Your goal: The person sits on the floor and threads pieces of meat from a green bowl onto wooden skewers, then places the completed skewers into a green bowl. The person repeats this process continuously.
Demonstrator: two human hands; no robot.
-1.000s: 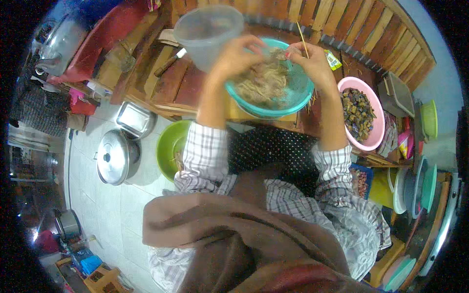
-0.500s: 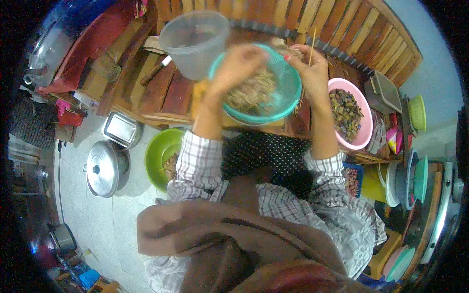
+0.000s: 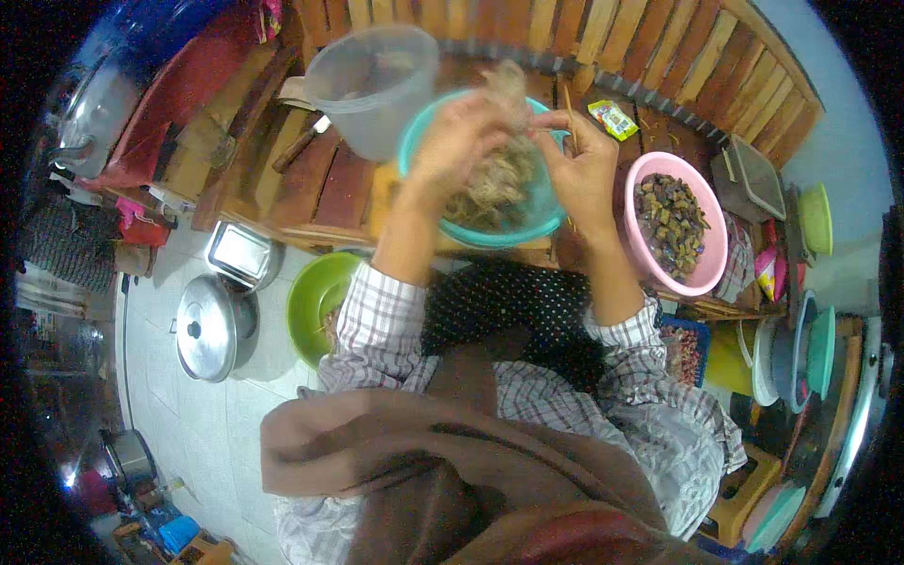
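Note:
Above a teal basket [image 3: 557, 202], a thin wooden skewer [image 3: 571, 105] points upward from my right hand [image 3: 586, 174], which has its thumb and fingers closed around it. My left hand [image 3: 457, 141], blurred by motion, pinches a stringy beige piece of food [image 3: 507, 85] close to my right fingertips. The two hands nearly meet over the basket. A pile of the same beige food [image 3: 499, 196] lies inside it. Whether the skewer's tip pierces the held piece is hidden.
A clear tub [image 3: 372, 104] and a knife [image 3: 303, 143] are on the left of the wooden bench. Rightward are a yellow-green packet [image 3: 614, 120] and a pink basin [image 3: 720, 231] of dark chopped pieces. A green basin [image 3: 306, 306] and lidded pot [image 3: 202, 330] stand on the floor.
My right hand has moved left and down with the skewer, uncovering the yellow-green packet. My left hand has shifted slightly right and down, and the beige piece now shows above it.

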